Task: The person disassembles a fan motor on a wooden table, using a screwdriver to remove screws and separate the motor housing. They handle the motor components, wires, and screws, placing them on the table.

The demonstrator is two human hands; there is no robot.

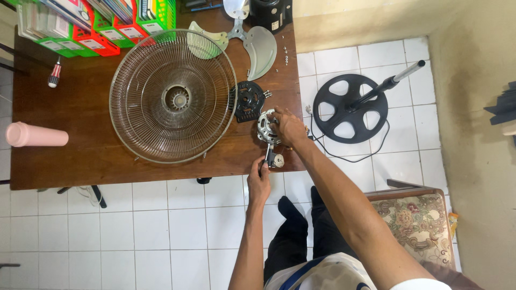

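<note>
Fingers of the right hand (288, 124) clasp the fan motor (268, 128) at the wooden table (80, 107) edge, the left hand (259, 181) pinching a screwdriver (267, 157) against it; dense and rigid, the motor seems best gripped around its metal core.

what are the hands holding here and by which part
The right hand grips the round silver fan motor on its top; the left hand holds the small metal part at the motor's near end.
</note>
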